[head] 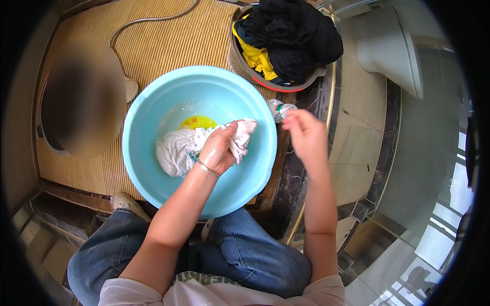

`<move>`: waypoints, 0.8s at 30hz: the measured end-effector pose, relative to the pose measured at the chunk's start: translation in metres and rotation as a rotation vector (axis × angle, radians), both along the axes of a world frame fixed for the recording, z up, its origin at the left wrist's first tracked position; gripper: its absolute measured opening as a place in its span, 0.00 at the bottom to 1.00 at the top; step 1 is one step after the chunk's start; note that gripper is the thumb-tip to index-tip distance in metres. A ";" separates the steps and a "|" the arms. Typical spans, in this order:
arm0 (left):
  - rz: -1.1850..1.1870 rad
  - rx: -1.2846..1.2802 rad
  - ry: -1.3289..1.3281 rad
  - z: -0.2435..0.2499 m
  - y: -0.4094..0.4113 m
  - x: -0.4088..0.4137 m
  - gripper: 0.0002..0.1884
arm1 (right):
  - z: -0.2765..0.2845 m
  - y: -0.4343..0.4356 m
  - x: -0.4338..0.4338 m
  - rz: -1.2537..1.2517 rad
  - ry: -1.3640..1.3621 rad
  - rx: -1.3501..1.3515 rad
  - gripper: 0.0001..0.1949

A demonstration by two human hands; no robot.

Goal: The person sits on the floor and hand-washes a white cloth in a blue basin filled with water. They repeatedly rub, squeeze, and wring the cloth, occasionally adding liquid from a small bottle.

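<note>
A light-blue plastic basin (203,82) stands before me. In it lies a wet white garment (174,147) with a small dark-green patch, and a yellow-green area with red marks shows on the basin's bottom. My left hand (220,147), with a thin bangle at the wrist, grips a bunched part of the garment above the basin. My right hand (306,132) is off the basin's right side, somewhat blurred, its fingertips by the cap end of a clear plastic bottle (276,109) with a green band. Whether the fingers touch the bottle is unclear.
A brown bucket (245,63) heaped with black and yellow clothes (291,34) stands at the back right. At the left is another round container (51,143), largely blurred out. A metal shower hose (153,18) lies on the ribbed floor. A white toilet (390,49) is at upper right.
</note>
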State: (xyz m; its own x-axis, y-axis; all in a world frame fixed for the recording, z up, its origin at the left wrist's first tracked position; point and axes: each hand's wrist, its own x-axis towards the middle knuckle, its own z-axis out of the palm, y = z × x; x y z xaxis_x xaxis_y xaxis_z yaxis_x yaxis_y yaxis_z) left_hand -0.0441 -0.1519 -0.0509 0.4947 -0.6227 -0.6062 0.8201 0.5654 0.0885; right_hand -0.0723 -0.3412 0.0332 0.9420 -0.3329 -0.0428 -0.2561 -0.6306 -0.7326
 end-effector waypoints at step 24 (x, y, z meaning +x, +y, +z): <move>0.037 0.146 -0.257 -0.003 0.036 -0.009 0.16 | -0.054 0.069 0.006 0.050 0.204 0.746 0.07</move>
State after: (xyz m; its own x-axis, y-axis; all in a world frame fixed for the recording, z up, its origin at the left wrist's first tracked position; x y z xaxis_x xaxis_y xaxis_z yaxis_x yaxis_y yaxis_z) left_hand -0.0527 -0.1156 -0.0540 0.6640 -0.5168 -0.5404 0.7396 0.5600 0.3733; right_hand -0.0665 -0.2718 -0.0208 0.9045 -0.1048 -0.4134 -0.4160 -0.0031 -0.9094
